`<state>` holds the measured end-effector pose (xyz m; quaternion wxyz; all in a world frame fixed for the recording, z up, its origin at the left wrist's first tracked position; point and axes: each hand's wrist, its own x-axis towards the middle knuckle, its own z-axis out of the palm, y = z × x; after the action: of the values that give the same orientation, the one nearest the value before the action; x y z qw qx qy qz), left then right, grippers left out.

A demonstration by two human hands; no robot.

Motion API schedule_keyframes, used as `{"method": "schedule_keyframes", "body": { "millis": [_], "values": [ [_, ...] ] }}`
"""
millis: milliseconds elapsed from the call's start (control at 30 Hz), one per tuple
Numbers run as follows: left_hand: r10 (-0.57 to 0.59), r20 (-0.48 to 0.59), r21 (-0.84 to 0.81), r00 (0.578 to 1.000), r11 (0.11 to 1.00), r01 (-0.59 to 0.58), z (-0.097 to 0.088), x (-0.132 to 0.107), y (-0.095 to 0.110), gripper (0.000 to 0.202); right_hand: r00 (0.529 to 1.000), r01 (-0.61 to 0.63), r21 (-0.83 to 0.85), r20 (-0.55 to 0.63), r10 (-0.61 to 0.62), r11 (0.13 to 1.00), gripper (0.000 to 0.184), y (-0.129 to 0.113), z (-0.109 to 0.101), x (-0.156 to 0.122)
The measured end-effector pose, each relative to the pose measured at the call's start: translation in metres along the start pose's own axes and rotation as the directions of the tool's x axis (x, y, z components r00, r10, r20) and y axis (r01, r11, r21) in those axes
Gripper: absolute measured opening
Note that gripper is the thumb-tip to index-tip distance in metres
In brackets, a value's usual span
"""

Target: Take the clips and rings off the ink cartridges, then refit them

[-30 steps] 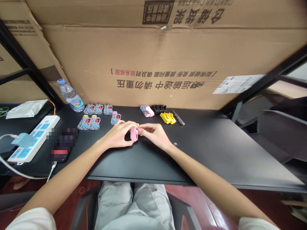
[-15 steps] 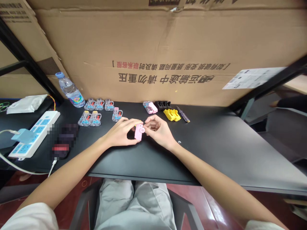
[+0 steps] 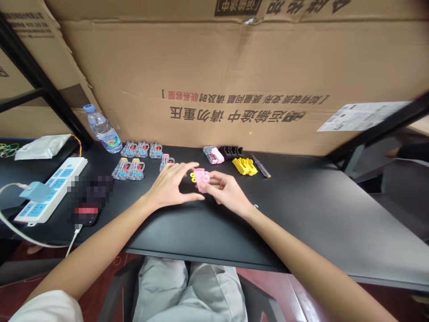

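A small pink plastic toy, shaped like a mini camera, with yellow rings on its left side, is pinched between the thumb and fingers of my right hand. To its left, my left hand is open, thumb and fingers spread around the toy. Its thumb tip lies close to the toy's lower edge; whether they touch I cannot tell. Just behind my left hand lies a clear toy with a pink part, partly hidden by the fingers.
Clear toy pieces sit at the back left, beside a water bottle. Behind my right hand are a clear-and-pink piece, black parts, yellow parts and a screwdriver. A power strip and phone lie left.
My left hand has let go of the pink toy, its fingers now spread. The toy has turned in my right hand, and the yellow rings show on its left side.
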<state>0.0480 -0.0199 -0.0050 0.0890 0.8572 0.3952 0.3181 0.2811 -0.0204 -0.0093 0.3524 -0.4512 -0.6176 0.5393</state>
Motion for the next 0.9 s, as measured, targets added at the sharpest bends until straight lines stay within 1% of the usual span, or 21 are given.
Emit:
{"method": "schedule_keyframes", "body": {
  "millis": [33, 67, 100, 167, 233, 300, 400, 500, 600, 667, 800, 900],
  "values": [
    [-0.043, -0.013, 0.025, 0.999, 0.999, 0.043, -0.003, 0.001, -0.005, 0.076, 0.999, 0.011, 0.012, -0.038, -0.010, 1.000, 0.049, -0.001, -0.002, 0.001],
    [-0.090, -0.039, 0.064, 0.995, 0.994, 0.093, -0.007, 0.001, -0.011, 0.070, 0.997, 0.023, 0.019, -0.074, -0.022, 1.000, 0.051, -0.001, -0.004, 0.002],
    [-0.132, -0.063, 0.122, 0.989, 0.983, 0.139, -0.010, 0.001, -0.018, 0.061, 0.994, 0.037, 0.020, -0.102, -0.035, 0.999, 0.053, -0.002, -0.006, 0.003],
    [-0.211, -0.083, 0.247, 0.974, 0.942, 0.226, -0.016, 0.000, -0.034, 0.054, 0.988, 0.067, 0.002, -0.143, -0.066, 0.998, 0.054, -0.001, -0.008, 0.005],
    [-0.261, -0.027, 0.335, 0.965, 0.907, 0.255, -0.020, -0.002, -0.049, 0.054, 0.981, 0.097, -0.027, -0.165, -0.100, 0.995, 0.053, 0.001, -0.008, 0.006],
    [-0.290, 0.056, 0.355, 0.955, 0.900, 0.253, -0.022, -0.006, -0.060, 0.055, 0.973, 0.133, -0.039, -0.183, -0.138, 0.990, 0.053, 0.004, -0.006, 0.007],
    [-0.291, 0.140, 0.321, 0.947, 0.918, 0.234, -0.021, -0.009, -0.065, 0.056, 0.962, 0.189, -0.034, -0.197, -0.192, 0.981, 0.050, 0.007, -0.004, 0.007],
    [-0.286, 0.164, 0.287, 0.944, 0.929, 0.232, -0.018, -0.010, -0.062, 0.057, 0.951, 0.233, -0.015, -0.207, -0.231, 0.972, 0.047, 0.008, -0.005, 0.009],
    [-0.266, 0.177, 0.239, 0.948, 0.946, 0.221, -0.015, -0.009, -0.059, 0.052, 0.952, 0.229, -0.002, -0.209, -0.224, 0.973, 0.047, 0.009, -0.006, 0.012],
    [-0.247, 0.163, 0.197, 0.955, 0.957, 0.214, -0.015, -0.008, -0.056, 0.051, 0.960, 0.202, 0.002, -0.199, -0.197, 0.979, 0.049, 0.010, -0.005, 0.013],
    [-0.229, 0.083, 0.094, 0.970, 0.971, 0.221, -0.018, -0.006, -0.053, 0.060, 0.970, 0.177, 0.010, -0.174, -0.172, 0.984, 0.050, 0.010, -0.001, 0.012],
    [-0.201, 0.014, -0.044, 0.979, 0.978, 0.202, -0.019, -0.006, -0.056, 0.065, 0.973, 0.173, 0.018, -0.161, -0.168, 0.985, 0.051, 0.008, 0.001, 0.010]
  ]
}}
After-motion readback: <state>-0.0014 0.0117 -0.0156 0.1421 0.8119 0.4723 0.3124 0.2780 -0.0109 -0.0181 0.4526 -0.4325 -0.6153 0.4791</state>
